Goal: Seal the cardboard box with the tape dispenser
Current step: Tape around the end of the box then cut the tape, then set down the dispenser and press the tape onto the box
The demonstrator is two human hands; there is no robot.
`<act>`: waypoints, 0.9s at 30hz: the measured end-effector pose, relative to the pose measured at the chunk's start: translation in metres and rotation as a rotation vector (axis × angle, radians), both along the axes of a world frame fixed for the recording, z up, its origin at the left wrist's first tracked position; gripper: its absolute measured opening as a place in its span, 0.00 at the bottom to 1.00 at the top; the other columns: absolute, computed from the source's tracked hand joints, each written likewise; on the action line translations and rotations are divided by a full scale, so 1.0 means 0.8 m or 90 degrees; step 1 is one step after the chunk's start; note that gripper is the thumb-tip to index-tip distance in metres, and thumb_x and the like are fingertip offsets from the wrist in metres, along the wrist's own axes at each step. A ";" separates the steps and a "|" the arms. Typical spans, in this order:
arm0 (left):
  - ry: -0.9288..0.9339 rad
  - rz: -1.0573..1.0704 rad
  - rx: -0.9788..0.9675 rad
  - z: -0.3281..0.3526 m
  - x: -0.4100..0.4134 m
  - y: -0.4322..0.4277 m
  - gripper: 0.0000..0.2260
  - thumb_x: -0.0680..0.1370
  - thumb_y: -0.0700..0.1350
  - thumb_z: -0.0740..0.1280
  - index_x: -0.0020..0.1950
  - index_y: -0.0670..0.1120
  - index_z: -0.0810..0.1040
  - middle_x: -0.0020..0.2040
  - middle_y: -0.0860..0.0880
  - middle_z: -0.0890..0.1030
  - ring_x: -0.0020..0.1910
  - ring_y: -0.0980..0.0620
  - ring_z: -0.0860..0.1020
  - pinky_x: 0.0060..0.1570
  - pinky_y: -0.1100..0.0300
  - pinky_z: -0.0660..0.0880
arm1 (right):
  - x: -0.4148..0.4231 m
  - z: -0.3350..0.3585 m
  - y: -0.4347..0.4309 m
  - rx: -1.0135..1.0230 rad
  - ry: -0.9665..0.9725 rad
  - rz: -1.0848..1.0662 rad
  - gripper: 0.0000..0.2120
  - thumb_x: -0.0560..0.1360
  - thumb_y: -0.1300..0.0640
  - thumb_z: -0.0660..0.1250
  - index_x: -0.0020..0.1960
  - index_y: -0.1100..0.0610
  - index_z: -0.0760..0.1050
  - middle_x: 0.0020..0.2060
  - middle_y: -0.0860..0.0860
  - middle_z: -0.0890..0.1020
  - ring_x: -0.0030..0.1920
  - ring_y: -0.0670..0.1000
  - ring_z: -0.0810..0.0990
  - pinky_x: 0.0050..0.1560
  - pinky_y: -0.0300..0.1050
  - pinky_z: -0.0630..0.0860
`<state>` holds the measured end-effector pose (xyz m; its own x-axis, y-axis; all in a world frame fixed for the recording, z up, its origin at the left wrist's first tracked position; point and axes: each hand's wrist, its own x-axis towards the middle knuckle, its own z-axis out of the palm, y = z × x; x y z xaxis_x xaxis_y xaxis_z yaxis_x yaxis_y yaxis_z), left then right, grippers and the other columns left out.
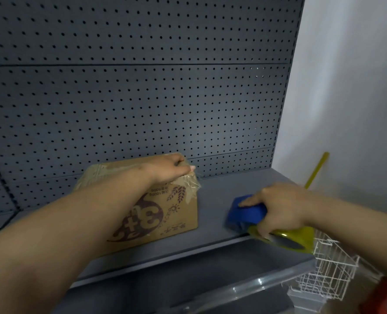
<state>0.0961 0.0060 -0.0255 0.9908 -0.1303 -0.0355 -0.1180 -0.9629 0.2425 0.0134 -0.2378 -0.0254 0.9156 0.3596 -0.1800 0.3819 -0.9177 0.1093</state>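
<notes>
A brown cardboard box (165, 214) with dark red print stands on the grey shelf (212, 196), its flaps down and wrinkled clear tape over the top and right corner. My left hand (167, 169) rests on the box's top right corner, fingers pressed on the tape there. To the right of the box, my right hand (278, 207) grips a blue and yellow-green tape dispenser (246, 215), which lies low on the shelf near its front edge. The dispenser is apart from the box.
A dark grey pegboard wall (142, 87) backs the shelf. A white wire basket (328, 268) hangs at the lower right, a yellow stick (317, 169) leans by the white wall, and a clear plastic bin (233, 291) sits below the shelf.
</notes>
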 end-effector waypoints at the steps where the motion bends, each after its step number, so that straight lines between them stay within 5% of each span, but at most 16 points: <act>1: 0.001 0.000 -0.004 0.001 0.001 0.000 0.30 0.75 0.66 0.53 0.74 0.52 0.62 0.75 0.48 0.64 0.72 0.47 0.64 0.65 0.54 0.63 | 0.003 0.000 -0.004 0.065 -0.034 -0.006 0.33 0.64 0.44 0.69 0.68 0.36 0.67 0.53 0.51 0.81 0.52 0.54 0.78 0.45 0.42 0.71; 6: -0.081 -0.021 0.064 -0.003 -0.004 -0.001 0.31 0.76 0.65 0.49 0.75 0.51 0.61 0.78 0.48 0.56 0.77 0.50 0.53 0.73 0.51 0.54 | 0.057 0.018 0.000 0.215 -0.143 -0.037 0.36 0.66 0.41 0.69 0.72 0.37 0.60 0.62 0.52 0.76 0.54 0.53 0.73 0.49 0.44 0.70; 11: -0.325 -0.037 0.092 -0.002 -0.017 0.009 0.27 0.78 0.61 0.45 0.64 0.51 0.76 0.62 0.49 0.77 0.62 0.49 0.73 0.62 0.50 0.68 | 0.116 -0.010 0.027 0.265 -0.088 -0.111 0.42 0.67 0.30 0.62 0.75 0.40 0.49 0.63 0.59 0.68 0.62 0.57 0.69 0.54 0.48 0.69; 16: -0.388 0.029 -0.042 -0.001 -0.051 0.038 0.27 0.79 0.59 0.47 0.59 0.47 0.79 0.57 0.50 0.79 0.57 0.52 0.76 0.61 0.53 0.70 | 0.175 -0.071 0.040 0.237 -0.060 -0.155 0.32 0.77 0.46 0.58 0.76 0.45 0.47 0.69 0.65 0.64 0.67 0.62 0.64 0.62 0.54 0.68; 20: -0.383 0.113 -0.083 -0.002 -0.076 0.085 0.27 0.78 0.59 0.48 0.61 0.46 0.78 0.59 0.50 0.79 0.57 0.52 0.75 0.55 0.58 0.70 | 0.176 -0.101 0.048 0.166 -0.102 -0.155 0.32 0.77 0.48 0.61 0.76 0.45 0.49 0.69 0.61 0.65 0.68 0.60 0.65 0.63 0.53 0.69; 24: -0.390 0.199 -0.177 -0.011 -0.102 0.124 0.25 0.79 0.57 0.49 0.60 0.46 0.79 0.60 0.47 0.79 0.55 0.52 0.74 0.51 0.59 0.66 | 0.177 -0.117 0.065 0.117 -0.019 -0.102 0.33 0.78 0.49 0.61 0.76 0.46 0.46 0.69 0.63 0.66 0.64 0.60 0.71 0.60 0.51 0.71; 27: -0.399 0.276 -0.292 -0.028 -0.118 0.144 0.23 0.81 0.56 0.49 0.62 0.47 0.78 0.65 0.46 0.76 0.64 0.47 0.72 0.57 0.56 0.65 | 0.170 -0.081 0.082 0.425 -0.073 -0.141 0.23 0.81 0.52 0.52 0.75 0.54 0.57 0.70 0.63 0.67 0.64 0.61 0.72 0.62 0.50 0.68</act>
